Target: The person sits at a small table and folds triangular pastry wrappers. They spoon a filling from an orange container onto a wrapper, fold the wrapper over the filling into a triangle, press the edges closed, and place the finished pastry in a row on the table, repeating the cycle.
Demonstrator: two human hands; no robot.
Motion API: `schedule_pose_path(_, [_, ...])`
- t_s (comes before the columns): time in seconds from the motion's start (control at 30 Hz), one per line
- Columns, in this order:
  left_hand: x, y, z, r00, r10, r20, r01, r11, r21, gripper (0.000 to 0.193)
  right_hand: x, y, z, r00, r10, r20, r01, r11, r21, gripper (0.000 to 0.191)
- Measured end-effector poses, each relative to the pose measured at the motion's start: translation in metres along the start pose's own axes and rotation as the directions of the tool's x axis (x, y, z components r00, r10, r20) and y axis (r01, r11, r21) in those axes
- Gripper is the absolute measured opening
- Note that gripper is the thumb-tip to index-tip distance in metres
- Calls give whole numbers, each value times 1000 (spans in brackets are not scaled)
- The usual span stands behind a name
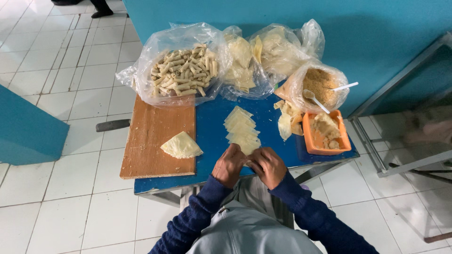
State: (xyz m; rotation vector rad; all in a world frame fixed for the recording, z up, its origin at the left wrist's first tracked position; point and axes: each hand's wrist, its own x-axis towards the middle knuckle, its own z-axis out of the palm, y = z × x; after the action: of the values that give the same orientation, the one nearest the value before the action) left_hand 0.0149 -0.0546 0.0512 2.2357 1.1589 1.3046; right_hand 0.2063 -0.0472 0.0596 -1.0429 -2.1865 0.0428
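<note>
My left hand [229, 165] and my right hand [269, 165] meet at the near edge of a small blue table [212, 127], fingers curled together over the nearest pale wrapper of an overlapping row of wrappers [241, 128]. What lies inside the fingers is hidden. A folded stack of wrappers [181, 146] rests on a wooden board [150, 141] to the left. An orange tub of filling [326, 133] stands to the right, near a bag of crumbs [320, 85] with a white spoon [315, 100].
A clear bag of several finished rolls [181, 73] sits at the back left, with bags of wrappers [263, 54] beside it against a blue wall. A metal frame [400, 84] stands to the right. White tiled floor surrounds the table.
</note>
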Motion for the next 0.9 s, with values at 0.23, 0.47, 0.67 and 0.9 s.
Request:
schedule_pose_path(0.23, [1,-4,3,999,-42,17,42,999,-17,10,4,5,3,1000,2,11,-2,1000,0,15])
schedule_pose_path(0.47, [10,-16,9,984,-161,76,167,983,-76,3,7,10,0,999,-31,36,28,997,73,13])
schedule_pose_path(0.67, [7,-9,-1,989,-99,106,108,991,-82,16,15,30,10,983,89,163,-116,980,164,10])
schedule_pose_path(0.9, [8,-15,10,997,-61,52,62,998,-20,11,13,27,8,971,150,184,-176,976,131,18])
